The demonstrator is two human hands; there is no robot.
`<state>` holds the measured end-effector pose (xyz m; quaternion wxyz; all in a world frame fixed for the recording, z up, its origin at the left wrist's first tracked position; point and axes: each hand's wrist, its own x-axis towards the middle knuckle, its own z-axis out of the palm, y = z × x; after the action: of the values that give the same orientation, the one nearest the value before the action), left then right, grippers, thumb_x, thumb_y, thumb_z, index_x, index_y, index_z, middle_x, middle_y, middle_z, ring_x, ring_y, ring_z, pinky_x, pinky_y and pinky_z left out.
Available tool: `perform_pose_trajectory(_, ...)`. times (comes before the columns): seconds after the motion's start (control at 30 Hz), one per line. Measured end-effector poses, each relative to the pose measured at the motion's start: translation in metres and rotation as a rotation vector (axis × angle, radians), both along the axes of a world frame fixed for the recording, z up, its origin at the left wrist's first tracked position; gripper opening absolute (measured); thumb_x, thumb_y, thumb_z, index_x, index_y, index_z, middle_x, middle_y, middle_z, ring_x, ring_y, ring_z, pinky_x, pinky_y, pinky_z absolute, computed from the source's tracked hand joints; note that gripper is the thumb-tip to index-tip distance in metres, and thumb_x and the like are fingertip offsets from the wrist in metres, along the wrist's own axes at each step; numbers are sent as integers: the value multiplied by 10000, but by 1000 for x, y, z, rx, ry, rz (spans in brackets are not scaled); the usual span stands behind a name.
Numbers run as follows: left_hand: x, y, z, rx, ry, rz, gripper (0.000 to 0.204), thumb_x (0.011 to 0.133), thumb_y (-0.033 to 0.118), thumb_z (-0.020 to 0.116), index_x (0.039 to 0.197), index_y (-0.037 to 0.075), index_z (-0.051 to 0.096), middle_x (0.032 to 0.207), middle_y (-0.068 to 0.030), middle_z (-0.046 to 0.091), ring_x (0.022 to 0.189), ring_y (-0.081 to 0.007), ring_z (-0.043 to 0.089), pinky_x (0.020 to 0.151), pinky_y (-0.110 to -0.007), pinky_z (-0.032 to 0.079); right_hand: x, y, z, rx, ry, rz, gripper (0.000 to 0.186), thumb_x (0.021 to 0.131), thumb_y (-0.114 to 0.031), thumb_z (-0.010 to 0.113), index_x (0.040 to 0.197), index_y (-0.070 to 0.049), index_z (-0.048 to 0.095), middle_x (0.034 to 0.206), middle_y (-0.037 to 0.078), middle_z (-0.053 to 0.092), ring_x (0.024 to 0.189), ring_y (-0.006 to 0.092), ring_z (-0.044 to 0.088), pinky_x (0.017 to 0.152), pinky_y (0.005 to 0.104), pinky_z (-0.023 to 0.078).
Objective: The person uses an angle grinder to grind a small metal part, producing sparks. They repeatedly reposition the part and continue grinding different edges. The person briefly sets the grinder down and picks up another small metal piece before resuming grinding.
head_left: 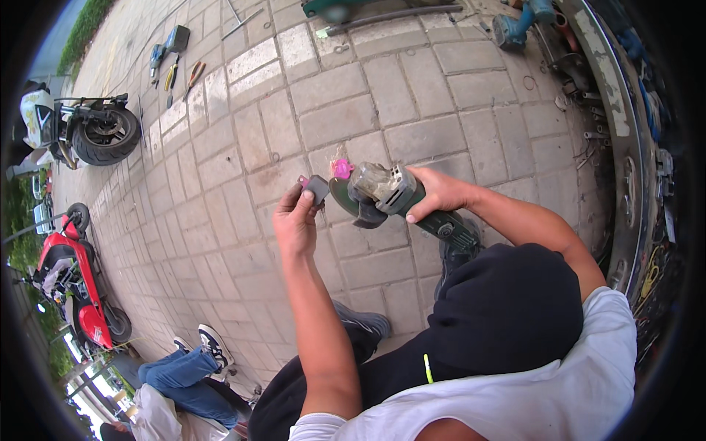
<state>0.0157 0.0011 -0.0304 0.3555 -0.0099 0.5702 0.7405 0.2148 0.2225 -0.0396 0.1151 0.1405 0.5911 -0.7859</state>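
Observation:
My left hand (297, 220) pinches a small brake pad (317, 188), a flat dark grey block with a pinkish tab, between thumb and fingers. Wrapped round the green body of an angle grinder (412, 198) is my right hand (441, 192). The grinder's disc (340, 195) points left, close beside the pad; a narrow gap seems to lie between them. Whether the disc spins I cannot tell. On the paving just beyond the disc lies a bright pink piece (342, 168) with a tab. The grinder's rear end is above my shoe.
Brick paving (331, 117) spreads around. A blue cordless drill (169, 48) and pliers (194, 75) lie far left. A metal bar (397, 18) lies at the far side. Motorcycle parts (107, 136), a red scooter (88, 287) and a seated person (184, 382) are left. A tool-filled metal rack (625, 147) stands right.

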Motion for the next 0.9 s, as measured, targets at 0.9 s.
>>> perform_pose_trajectory(0.9,-3,-2,-4,12,-5,2,398,846,5,719,1194,-123,573,1089,-189,657,905,-230,664,747,-329,577,-3,3,10,10,-77,-3,768,588,-208,863,1239,18,524,1140,89,623,1041,174,561,946,314,442)
